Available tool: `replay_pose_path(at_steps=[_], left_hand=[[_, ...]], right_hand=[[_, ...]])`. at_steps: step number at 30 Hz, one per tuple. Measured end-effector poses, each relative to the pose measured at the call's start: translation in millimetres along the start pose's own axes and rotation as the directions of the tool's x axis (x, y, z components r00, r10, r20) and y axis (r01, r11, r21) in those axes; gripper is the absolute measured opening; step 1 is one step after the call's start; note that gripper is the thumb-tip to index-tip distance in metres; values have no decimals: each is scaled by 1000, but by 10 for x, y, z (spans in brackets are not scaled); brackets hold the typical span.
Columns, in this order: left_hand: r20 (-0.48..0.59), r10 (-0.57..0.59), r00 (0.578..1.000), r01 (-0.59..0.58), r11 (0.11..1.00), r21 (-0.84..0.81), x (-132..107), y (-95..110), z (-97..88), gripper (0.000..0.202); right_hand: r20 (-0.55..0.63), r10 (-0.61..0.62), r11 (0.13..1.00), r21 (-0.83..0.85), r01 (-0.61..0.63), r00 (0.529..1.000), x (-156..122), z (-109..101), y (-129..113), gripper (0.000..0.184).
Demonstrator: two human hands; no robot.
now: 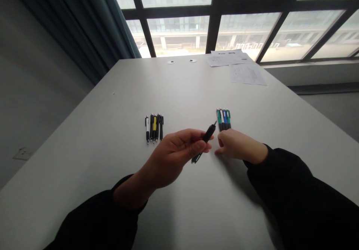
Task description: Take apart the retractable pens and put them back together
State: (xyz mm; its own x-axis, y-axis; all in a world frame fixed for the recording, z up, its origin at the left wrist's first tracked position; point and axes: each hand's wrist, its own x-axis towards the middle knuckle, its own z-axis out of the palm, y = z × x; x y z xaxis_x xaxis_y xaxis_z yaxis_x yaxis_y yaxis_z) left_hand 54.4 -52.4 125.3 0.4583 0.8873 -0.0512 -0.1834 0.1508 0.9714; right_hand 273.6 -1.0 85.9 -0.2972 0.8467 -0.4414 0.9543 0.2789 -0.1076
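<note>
Left hand: the left hand (pixel 174 156) grips a black pen (pixel 209 133) between thumb and fingertips. The pen tilts across the fingers, with its thin metal end pointing up and away.

Right hand: the right hand (pixel 238 145) holds nothing. Its fingers curl loosely downward, just beside the near ends of the green and blue pens; whether they touch, I cannot tell.

Pens on the bench: a group of five pens (pixel 154 128), white, black and yellow, lies side by side left of the hands. A group of four pens (pixel 223 119), green, white and blue, lies side by side to the right.

Progress: nine pens lie in the two groups on the bench (pixel 112 138). The black pen is in hand, in neither group.

Edges and room: both groups sit mid-bench, well apart from its long edges. The hands work between them, nearer the left group's level than the far edge, where printed sheets (pixel 246 74) lie below the window (pixel 174 18).
</note>
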Motion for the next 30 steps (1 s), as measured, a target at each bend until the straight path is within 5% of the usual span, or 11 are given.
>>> replay_pose_path(at_steps=[6, 12, 17, 18, 20, 23, 26, 30], left_hand=[[1, -5, 1000, 5, 1000, 6, 9, 4, 5, 18], [6, -24, 1000, 24, 1000, 0, -1, 16, 17, 17], [48, 1, 999, -2, 1000, 5, 11, 1, 24, 14], [49, 6, 999, -7, 1000, 10, 13, -5, 21, 14], [42, 4, 999, -5, 999, 38, 14, -15, 9, 15], [43, -21, 999, 16, 995, 102, 10, -24, -12, 17], [45, -31, 998, 25, 992, 124, 5, -35, -28, 17], [50, -31, 998, 25, 993, 115, 9, -56, -38, 18]], right_hand=[[79, -31, 999, -14, 32, 996, -53, -38, 9, 21], [36, -94, 995, -19, 95, 995, -56, 52, -30, 19], [-3, -212, 969, 130, 210, 977, -153, -126, -58, 7], [-53, -265, 940, 208, 271, 963, -213, -189, -56, 7], [-335, -338, 718, 512, 472, 879, -362, -309, -55, 10], [-684, -188, 461, 572, 678, 705, -583, -424, -93, 9], [-783, -116, 428, 516, 742, 611, -696, -454, -167, 7], [-798, -130, 428, 490, 760, 588, -695, -437, -217, 5]])
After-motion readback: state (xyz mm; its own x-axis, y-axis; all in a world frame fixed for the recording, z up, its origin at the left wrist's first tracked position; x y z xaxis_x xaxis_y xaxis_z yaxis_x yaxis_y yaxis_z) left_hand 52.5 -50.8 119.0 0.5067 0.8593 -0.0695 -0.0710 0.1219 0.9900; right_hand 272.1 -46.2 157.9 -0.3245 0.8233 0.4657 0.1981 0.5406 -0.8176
